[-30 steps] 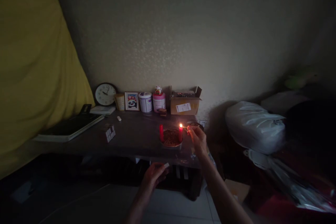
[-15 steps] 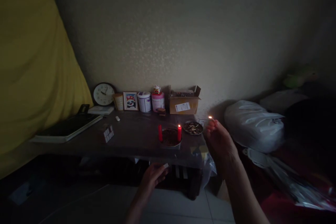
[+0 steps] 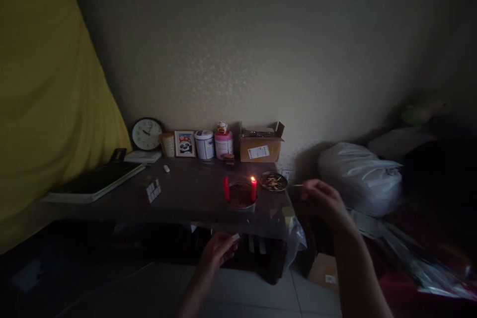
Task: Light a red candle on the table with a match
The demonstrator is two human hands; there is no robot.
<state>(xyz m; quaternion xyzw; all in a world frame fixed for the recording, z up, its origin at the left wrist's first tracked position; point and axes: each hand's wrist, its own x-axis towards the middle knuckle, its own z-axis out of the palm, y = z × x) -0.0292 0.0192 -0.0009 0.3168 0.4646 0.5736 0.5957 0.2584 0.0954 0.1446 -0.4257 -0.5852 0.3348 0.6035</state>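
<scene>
Pinched in the fingers of my right hand (image 3: 324, 203) is a thin matchstick (image 3: 297, 186), pointing left with no flame on it. It is to the right of a round metal dish (image 3: 274, 189) holding several loose matchsticks. In front of the table's edge, my left hand (image 3: 219, 248) is closed on a small pale thing, likely a matchbox (image 3: 235, 237), mostly hidden by the fingers. On the table, a lit red candle (image 3: 254, 191) stands upright at the right side of a round tin (image 3: 242, 207) with dark filling. An unlit red candle (image 3: 226, 190) stands at its left side.
Along the wall stand a clock (image 3: 147, 134), a framed panda picture (image 3: 185, 143), two canisters (image 3: 204, 145) and an open cardboard box (image 3: 261, 151). A white puzzle cube (image 3: 152, 190) sits left on the dark table (image 3: 194, 191). Right of it lies a white plastic bag (image 3: 359, 176).
The flame on the matchstick in my right hand has gone out. That hand has moved right and slightly down, turning the stick sideways. My left hand is nearly still.
</scene>
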